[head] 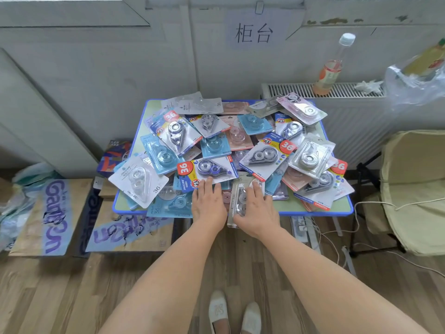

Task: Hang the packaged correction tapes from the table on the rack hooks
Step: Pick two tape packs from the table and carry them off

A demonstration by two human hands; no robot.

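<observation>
At the table's near edge: your right hand (255, 208) grips a clear correction tape pack (237, 201).
Left hand (208, 201): fingers flat on the pile (228, 145).
Table (313, 209): heaped.
Tip: lift it singly, hang-hole uppermost.
Rack: unseen.

Background: paper sign (253, 32) with two characters on the wall. Bottle (331, 68) with white cap upright on radiator (337, 90), crumpled tissue (368, 86) and plastic bag (414, 83) to its right. Cardboard boxes (48, 213) on wood floor (72, 297), left. Beige chair (414, 189) right, cables (361, 237) beside it.
</observation>
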